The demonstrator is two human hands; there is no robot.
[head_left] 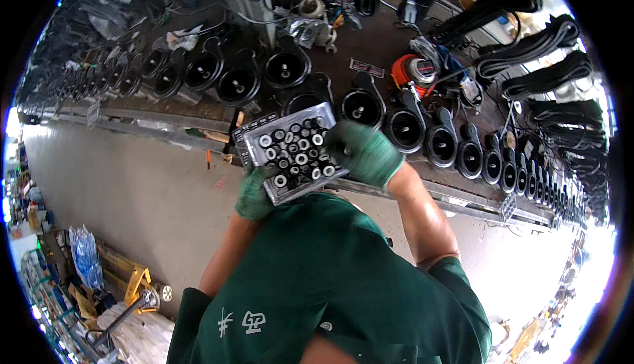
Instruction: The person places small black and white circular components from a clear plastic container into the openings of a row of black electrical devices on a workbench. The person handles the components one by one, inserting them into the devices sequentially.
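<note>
Bench edge (472,203), tray (290,194) perhaps touching, floor (132,172) below

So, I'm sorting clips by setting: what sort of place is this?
Probably a factory assembly workshop: a long workbench holds a row of matching black housings, bundled black cables crowd its far side, and a tray is full of small parts.
</note>
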